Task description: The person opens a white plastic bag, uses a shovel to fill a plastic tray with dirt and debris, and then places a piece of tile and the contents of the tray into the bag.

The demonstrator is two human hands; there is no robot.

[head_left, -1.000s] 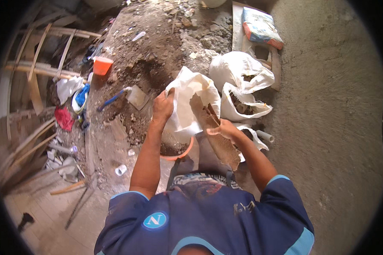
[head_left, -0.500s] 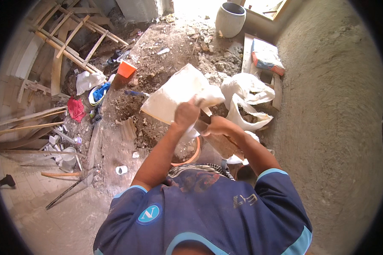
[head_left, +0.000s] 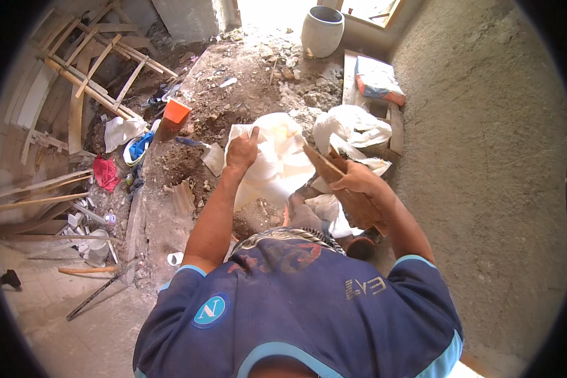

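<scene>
My left hand (head_left: 242, 150) is closed on the edge of a white sack (head_left: 276, 160), which hangs crumpled and partly spread in front of me. My right hand (head_left: 358, 180) grips flat brown pieces (head_left: 361, 211) that look like broken board; wood or cardboard, I cannot tell. Their upper end comes close to the sack's right edge. Below the sack, a strip of orange rim (head_left: 286, 215) shows beside my leg, mostly covered. More white sacks (head_left: 353, 124) lie crumpled just beyond my right hand.
A grey barrel (head_left: 323, 33) stands at the far end, near a filled bag (head_left: 378, 80) on boards. An orange container (head_left: 177, 111) sits on the rubble to the left. Wooden framing (head_left: 97, 72) and loose sticks crowd the left side. A rough wall (head_left: 479, 157) rises on the right.
My hands have moved apart. The white sack has opened out and hangs from my left hand, while my right hand has drawn the brown pieces up and to the right.
</scene>
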